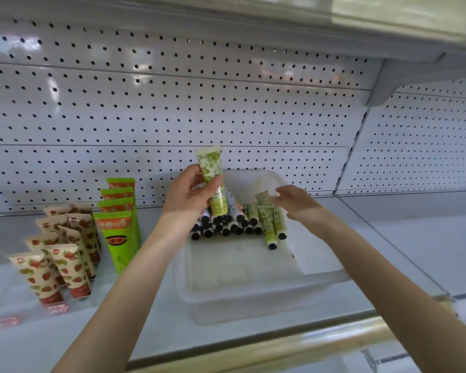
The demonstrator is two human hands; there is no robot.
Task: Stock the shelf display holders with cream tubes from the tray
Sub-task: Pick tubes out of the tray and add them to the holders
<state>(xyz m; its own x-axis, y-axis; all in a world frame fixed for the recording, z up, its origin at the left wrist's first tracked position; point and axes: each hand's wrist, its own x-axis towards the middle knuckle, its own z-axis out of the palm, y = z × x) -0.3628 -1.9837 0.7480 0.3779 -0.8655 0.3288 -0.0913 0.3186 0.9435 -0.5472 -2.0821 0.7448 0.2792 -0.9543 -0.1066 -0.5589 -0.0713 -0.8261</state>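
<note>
A white plastic tray stands on the shelf in front of me. Several green-patterned cream tubes with black caps lie heaped at its far end. My left hand holds one green tube upright above the heap, thumb across its front. My right hand reaches over the tray's right side, its fingers at the top of another green tube that leans among the others; whether it grips that tube is unclear. At the left, clear display holders contain strawberry-patterned tubes.
A row of green and orange tubes stands just right of the strawberry ones. White pegboard backs the shelf, with another shelf overhead. A metal rail runs along the shelf's front edge. Bare white shelf extends to the right.
</note>
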